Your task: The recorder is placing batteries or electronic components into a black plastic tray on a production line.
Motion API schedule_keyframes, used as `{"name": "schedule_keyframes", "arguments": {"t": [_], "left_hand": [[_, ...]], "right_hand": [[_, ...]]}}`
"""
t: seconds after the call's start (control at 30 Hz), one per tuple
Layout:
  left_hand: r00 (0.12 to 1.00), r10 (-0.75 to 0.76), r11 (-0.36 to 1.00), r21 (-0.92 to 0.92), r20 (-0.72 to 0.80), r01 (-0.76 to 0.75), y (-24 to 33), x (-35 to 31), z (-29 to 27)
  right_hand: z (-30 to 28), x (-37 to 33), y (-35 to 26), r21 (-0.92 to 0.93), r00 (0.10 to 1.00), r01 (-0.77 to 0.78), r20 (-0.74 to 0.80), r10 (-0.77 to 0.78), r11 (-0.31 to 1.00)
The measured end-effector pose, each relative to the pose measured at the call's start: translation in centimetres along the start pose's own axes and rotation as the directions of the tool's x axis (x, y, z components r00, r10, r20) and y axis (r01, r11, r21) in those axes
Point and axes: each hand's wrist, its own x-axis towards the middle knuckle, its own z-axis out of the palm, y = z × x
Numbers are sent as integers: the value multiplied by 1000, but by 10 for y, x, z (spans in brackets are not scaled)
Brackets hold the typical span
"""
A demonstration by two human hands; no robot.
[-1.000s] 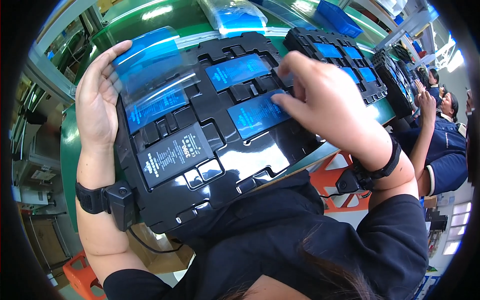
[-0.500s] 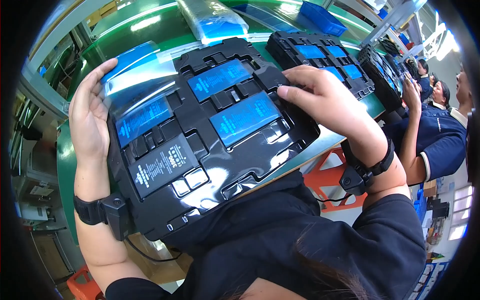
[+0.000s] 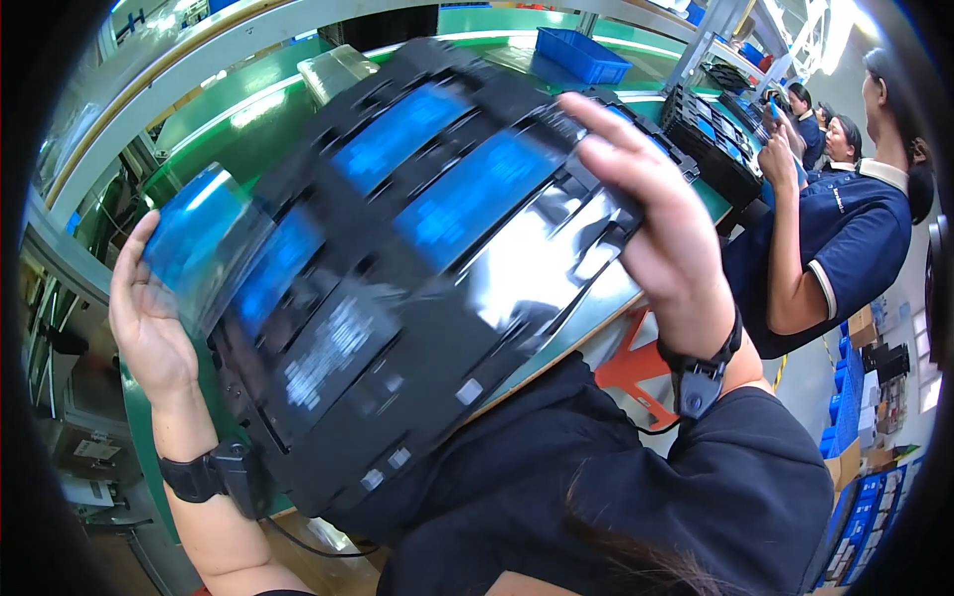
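A black plastic tray lies tilted before me, blurred by motion. Blue flat batteries sit in its pockets, and one dark-faced battery with white print lies at the near left. At the tray's left side, my left hand has its fingers curled round the edge of a blue and clear plastic film, which bends up off the tray. My right hand grips the tray's right edge, thumb and fingertips at its far right corner. The undersides of its fingers are partly hidden.
Another black tray of blue batteries stands farther right on the green bench. A blue bin and a clear-wrapped pack are at the back. A co-worker in navy stands to the right, near an orange stool.
The tray's far right side has risen and the tray has tilted, with my right hand moving along its edge. My left hand has moved left and down, carrying the film. My view has shifted.
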Motion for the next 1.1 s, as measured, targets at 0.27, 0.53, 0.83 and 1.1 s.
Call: {"name": "schedule_keyframes", "arguments": {"t": [0.27, 0.53, 0.83, 1.1], "left_hand": [[993, -19, 1000, 16, 118, 18, -10, -9, 4], [973, -156, 988, 40, 168, 151, -14, -12, 4], [981, -149, 989, 20, 123, 147, -16, -12, 9], [970, -165, 985, 75, 177, 153, -12, -15, 9]], "right_hand": [[-136, 34, -65, 19, 956, 223, -198, -215, 975], [-253, 45, -90, -236, 917, -57, -398, -43, 970], [-280, 84, -57, -859, 816, -276, -446, -367, 431], [-269, 66, -38, -777, 828, -250, -480, -288, 577]]}}
